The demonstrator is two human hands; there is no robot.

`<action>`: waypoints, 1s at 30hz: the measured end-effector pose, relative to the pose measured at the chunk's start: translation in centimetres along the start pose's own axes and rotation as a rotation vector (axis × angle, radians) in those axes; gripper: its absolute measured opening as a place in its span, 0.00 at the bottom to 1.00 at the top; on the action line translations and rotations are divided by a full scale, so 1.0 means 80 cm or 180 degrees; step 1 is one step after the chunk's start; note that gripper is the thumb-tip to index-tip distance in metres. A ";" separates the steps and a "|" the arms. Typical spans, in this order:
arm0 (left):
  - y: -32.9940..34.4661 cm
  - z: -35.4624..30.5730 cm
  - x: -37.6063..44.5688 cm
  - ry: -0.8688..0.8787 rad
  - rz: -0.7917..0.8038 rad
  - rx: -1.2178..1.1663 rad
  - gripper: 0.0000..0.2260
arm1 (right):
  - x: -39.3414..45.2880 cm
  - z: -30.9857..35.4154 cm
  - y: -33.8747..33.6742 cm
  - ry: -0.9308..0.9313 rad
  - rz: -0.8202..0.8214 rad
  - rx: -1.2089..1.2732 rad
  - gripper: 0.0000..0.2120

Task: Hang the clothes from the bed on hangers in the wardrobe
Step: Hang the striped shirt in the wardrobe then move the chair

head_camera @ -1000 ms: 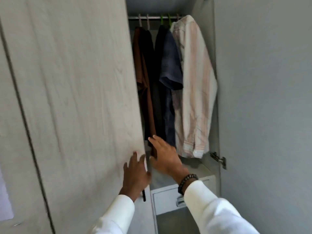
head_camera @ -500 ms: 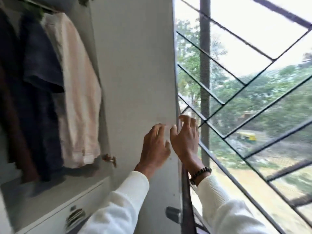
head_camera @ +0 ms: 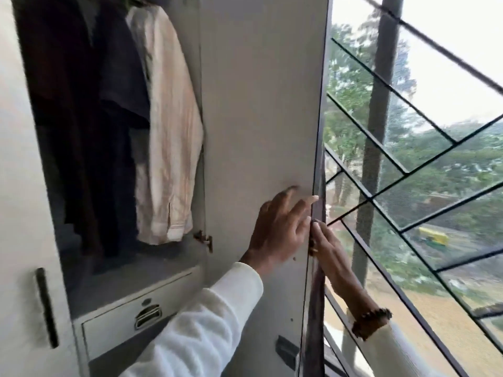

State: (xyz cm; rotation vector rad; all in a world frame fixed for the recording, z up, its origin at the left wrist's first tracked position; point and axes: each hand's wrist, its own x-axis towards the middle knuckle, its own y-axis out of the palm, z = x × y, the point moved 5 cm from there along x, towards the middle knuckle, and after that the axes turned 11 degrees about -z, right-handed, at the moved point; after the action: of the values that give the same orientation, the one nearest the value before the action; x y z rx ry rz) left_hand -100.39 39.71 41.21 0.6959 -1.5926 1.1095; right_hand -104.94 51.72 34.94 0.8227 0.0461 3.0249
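Left hand (head_camera: 277, 229) lies flat on the inside face of the open wardrobe door (head_camera: 258, 118), fingers spread and straight, tips near the door's outer edge. Right hand (head_camera: 329, 251) is behind that edge, fingers hooked round it so only the tips show on this side, so that grip is pinching the door edge. White sleeves on both arms, beaded bracelet (head_camera: 370, 322) on the right wrist.

The clothes are well left of both hands, inside the wardrobe (head_camera: 24, 159): a pale peach-striped shirt (head_camera: 168, 126) hangs closest to the door, long sleeve dangling, cuff down near the hinge (head_camera: 203, 238). Next to it a dark navy shirt (head_camera: 122, 85), then something dark brownish (head_camera: 60, 104), pretty blurry. All hang above a shelf with a drawer (head_camera: 130, 319) under it. Barred window (head_camera: 408, 159) is right of the door.
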 end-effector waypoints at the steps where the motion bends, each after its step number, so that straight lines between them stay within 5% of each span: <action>1: -0.018 -0.006 -0.003 -0.0012 -0.0049 -0.0042 0.19 | -0.011 0.006 0.004 0.0015 0.0147 0.0158 0.14; 4: -0.081 -0.013 -0.025 -0.0188 -0.0242 -0.0173 0.19 | -0.048 0.023 0.036 -0.0011 0.0579 0.0414 0.18; 8: -0.176 0.024 -0.066 -0.0663 -0.0840 0.0003 0.16 | -0.116 0.047 0.121 -0.0453 0.1181 0.0353 0.09; 12: -0.267 0.098 -0.111 -0.0900 -0.1170 0.0541 0.20 | -0.182 0.052 0.251 -0.0967 0.1668 0.0017 0.32; 19: -0.358 0.213 -0.173 -0.0584 -0.0042 0.2539 0.29 | -0.223 0.062 0.405 -0.1303 0.1334 -0.0548 0.42; 24: -0.356 0.250 -0.176 -0.0672 0.0306 0.2917 0.42 | -0.204 0.054 0.449 -0.1475 0.1770 -0.1068 0.44; 30: -0.362 0.303 -0.180 -0.0828 0.0332 0.3486 0.39 | -0.195 0.045 0.500 -0.1850 0.1597 -0.1681 0.49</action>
State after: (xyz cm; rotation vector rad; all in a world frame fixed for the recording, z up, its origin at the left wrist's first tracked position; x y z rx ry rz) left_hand -81.18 4.56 35.59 1.5132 -1.1241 2.0443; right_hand -89.63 11.64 31.38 1.7798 -1.0414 2.7811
